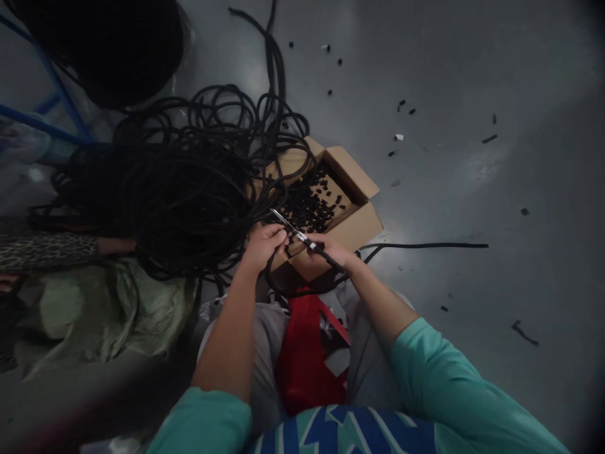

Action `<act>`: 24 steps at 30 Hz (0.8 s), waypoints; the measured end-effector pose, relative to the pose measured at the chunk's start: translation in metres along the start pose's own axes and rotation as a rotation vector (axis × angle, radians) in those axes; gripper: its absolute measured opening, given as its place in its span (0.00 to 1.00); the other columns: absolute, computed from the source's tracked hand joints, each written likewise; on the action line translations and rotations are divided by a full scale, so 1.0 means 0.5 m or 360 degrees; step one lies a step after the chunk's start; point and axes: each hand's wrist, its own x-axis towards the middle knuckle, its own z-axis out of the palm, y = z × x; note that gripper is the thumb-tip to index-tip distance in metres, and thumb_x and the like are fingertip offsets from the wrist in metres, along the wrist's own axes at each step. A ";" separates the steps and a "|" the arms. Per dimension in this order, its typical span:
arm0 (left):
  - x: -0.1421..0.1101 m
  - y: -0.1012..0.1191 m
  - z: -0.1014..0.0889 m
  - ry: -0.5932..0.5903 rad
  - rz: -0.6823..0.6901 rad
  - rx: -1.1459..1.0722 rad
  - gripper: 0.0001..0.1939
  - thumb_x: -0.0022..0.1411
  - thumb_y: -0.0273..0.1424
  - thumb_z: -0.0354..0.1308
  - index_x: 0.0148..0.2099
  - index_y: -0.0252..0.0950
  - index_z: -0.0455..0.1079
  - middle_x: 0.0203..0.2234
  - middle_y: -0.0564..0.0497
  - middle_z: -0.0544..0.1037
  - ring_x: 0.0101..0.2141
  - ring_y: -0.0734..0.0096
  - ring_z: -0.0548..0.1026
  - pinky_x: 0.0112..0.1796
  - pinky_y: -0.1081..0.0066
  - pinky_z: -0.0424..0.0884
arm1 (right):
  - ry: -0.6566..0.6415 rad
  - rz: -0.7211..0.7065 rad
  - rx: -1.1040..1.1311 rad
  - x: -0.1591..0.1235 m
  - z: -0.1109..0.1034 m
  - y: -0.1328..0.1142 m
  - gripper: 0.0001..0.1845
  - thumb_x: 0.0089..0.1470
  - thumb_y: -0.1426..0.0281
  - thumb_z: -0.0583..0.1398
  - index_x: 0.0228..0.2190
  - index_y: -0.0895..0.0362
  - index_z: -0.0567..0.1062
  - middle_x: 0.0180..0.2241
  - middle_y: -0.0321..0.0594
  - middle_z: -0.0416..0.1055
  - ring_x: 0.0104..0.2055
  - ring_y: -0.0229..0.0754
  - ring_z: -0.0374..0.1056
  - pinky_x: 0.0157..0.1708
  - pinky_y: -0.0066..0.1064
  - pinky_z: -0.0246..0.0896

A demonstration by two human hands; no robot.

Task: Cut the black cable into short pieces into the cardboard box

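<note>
My right hand (329, 247) is closed around the dark handles of a pair of scissors (302, 238). Their thin silver blades point up and left, over the near side of an open cardboard box (357, 173). Just left of the blades, my left hand (266, 245) pinches a black cord (271, 272). That cord loops down below both hands and appears to run right, towards my right wrist. Many short black cut pieces (309, 205) lie inside the box. Whether the blades touch the cord is hard to make out.
A big tangle of black cord (179, 189) lies left of the box, partly over its edge. Small black scraps (412, 111) dot the grey floor. Blue metal tubing (61, 88), a green sack (113, 309) and another person's arm (116, 246) are at left.
</note>
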 end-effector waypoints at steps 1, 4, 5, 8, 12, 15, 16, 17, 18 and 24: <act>0.001 -0.001 0.000 -0.0003 -0.0015 -0.0019 0.09 0.51 0.33 0.54 0.25 0.32 0.65 0.17 0.56 0.67 0.14 0.84 0.60 0.20 0.77 0.55 | 0.0008 0.0004 0.0002 0.001 0.000 0.001 0.28 0.32 0.70 0.62 0.42 0.58 0.73 0.32 0.35 0.70 0.32 0.37 0.63 0.35 0.29 0.57; 0.003 -0.005 -0.001 0.0000 -0.0025 -0.0047 0.10 0.51 0.34 0.54 0.25 0.32 0.65 0.17 0.56 0.67 0.15 0.84 0.60 0.20 0.77 0.56 | 0.0031 -0.0022 0.0004 0.003 -0.002 0.002 0.25 0.31 0.71 0.62 0.38 0.57 0.75 0.34 0.34 0.70 0.34 0.38 0.63 0.35 0.28 0.57; 0.003 -0.005 -0.001 0.0001 -0.0021 -0.0052 0.10 0.51 0.35 0.54 0.25 0.32 0.65 0.18 0.56 0.67 0.15 0.83 0.61 0.20 0.77 0.57 | 0.0038 -0.0035 0.0000 0.003 -0.003 0.002 0.25 0.31 0.71 0.62 0.38 0.57 0.75 0.34 0.34 0.70 0.35 0.38 0.63 0.35 0.28 0.57; 0.003 -0.003 0.001 0.0045 -0.0041 -0.0093 0.10 0.50 0.36 0.56 0.28 0.32 0.66 0.19 0.55 0.68 0.17 0.82 0.63 0.21 0.76 0.58 | 0.0062 0.0002 -0.0033 0.002 -0.007 0.001 0.25 0.32 0.71 0.62 0.38 0.58 0.74 0.29 0.33 0.69 0.29 0.34 0.62 0.30 0.25 0.56; 0.003 0.003 0.004 0.0214 -0.0115 -0.0197 0.12 0.49 0.37 0.57 0.31 0.32 0.66 0.17 0.56 0.67 0.16 0.82 0.62 0.20 0.76 0.57 | 0.0073 0.0170 -0.0037 -0.004 -0.012 -0.002 0.29 0.36 0.69 0.60 0.45 0.60 0.70 0.18 0.27 0.59 0.18 0.29 0.53 0.19 0.22 0.49; 0.004 0.008 0.007 0.0231 -0.0133 -0.0284 0.10 0.49 0.34 0.56 0.30 0.32 0.66 0.18 0.55 0.67 0.16 0.83 0.61 0.19 0.77 0.56 | 0.0057 0.0179 -0.0018 -0.005 -0.017 -0.003 0.30 0.36 0.70 0.60 0.46 0.60 0.69 0.19 0.28 0.59 0.19 0.29 0.55 0.21 0.23 0.51; 0.004 0.009 0.007 0.0216 -0.0144 -0.0320 0.09 0.49 0.33 0.56 0.30 0.31 0.66 0.19 0.55 0.68 0.16 0.83 0.62 0.19 0.77 0.55 | 0.0036 0.0155 -0.0011 -0.005 -0.020 -0.002 0.30 0.35 0.71 0.61 0.46 0.59 0.69 0.21 0.29 0.61 0.22 0.30 0.57 0.23 0.23 0.53; 0.004 0.011 0.008 0.0206 -0.0157 -0.0354 0.07 0.48 0.30 0.56 0.31 0.31 0.65 0.19 0.54 0.68 0.17 0.83 0.62 0.19 0.77 0.56 | 0.0011 0.0129 -0.0006 -0.004 -0.022 0.000 0.31 0.34 0.71 0.61 0.46 0.59 0.69 0.23 0.31 0.63 0.24 0.32 0.59 0.26 0.25 0.55; 0.004 0.012 0.009 0.0208 -0.0168 -0.0383 0.07 0.48 0.28 0.55 0.32 0.31 0.65 0.20 0.55 0.68 0.17 0.83 0.62 0.20 0.77 0.56 | -0.0014 0.0109 -0.0005 -0.003 -0.024 0.003 0.32 0.33 0.71 0.62 0.46 0.59 0.68 0.25 0.32 0.65 0.27 0.34 0.61 0.29 0.26 0.57; 0.003 0.012 0.013 0.0351 -0.0152 -0.0420 0.10 0.45 0.24 0.55 0.33 0.33 0.60 0.21 0.55 0.71 0.18 0.82 0.65 0.20 0.77 0.59 | -0.0120 0.0088 -0.0039 0.001 -0.031 0.021 0.36 0.33 0.71 0.62 0.49 0.58 0.65 0.31 0.36 0.67 0.35 0.38 0.63 0.38 0.31 0.58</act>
